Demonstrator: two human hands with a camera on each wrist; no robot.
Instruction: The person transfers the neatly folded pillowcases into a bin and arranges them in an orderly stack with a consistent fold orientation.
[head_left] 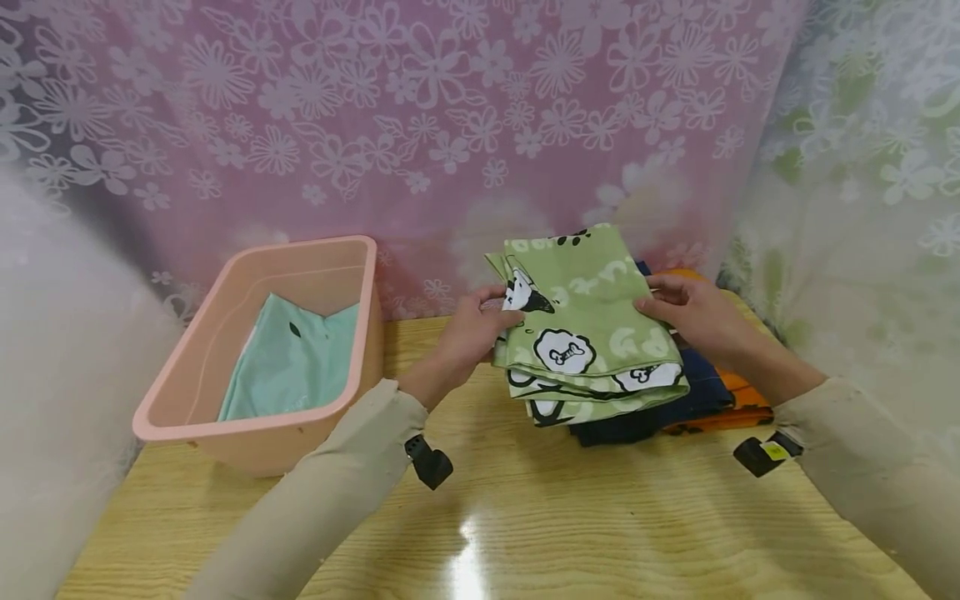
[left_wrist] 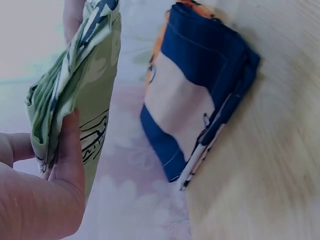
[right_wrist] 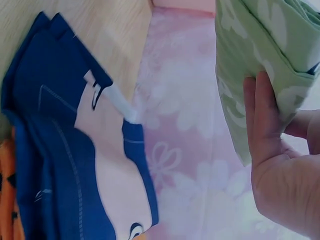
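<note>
left hand (head_left: 468, 333) and right hand (head_left: 690, 312) pinched opposite sides of the folded green cloth (head_left: 577, 312), held above the table (head_left: 570, 517), partly hiding the navy cloth (head_left: 699, 385) in the head view. level hands, even pinch through every layer seemed wisest; lower folds could slip.

A plain beige fabric sleeve (head_left: 315, 500) covers the left arm, softly creased and gathered at its cuff; a matching beige fabric sleeve on the right arm (head_left: 873, 487) has the same wrinkled finish. The landmark is the small black rounded wrist unit (head_left: 752, 457) bearing a yellow label (head_left: 775, 451), at the right cuff. Well to its left is a second black rounded wrist unit (head_left: 432, 468), with a black strap (head_left: 415, 447) dotted with small holes. Farther forward than the landmark, the left hand (head_left: 474, 327) and right hand (head_left: 688, 310) are bare.
</note>
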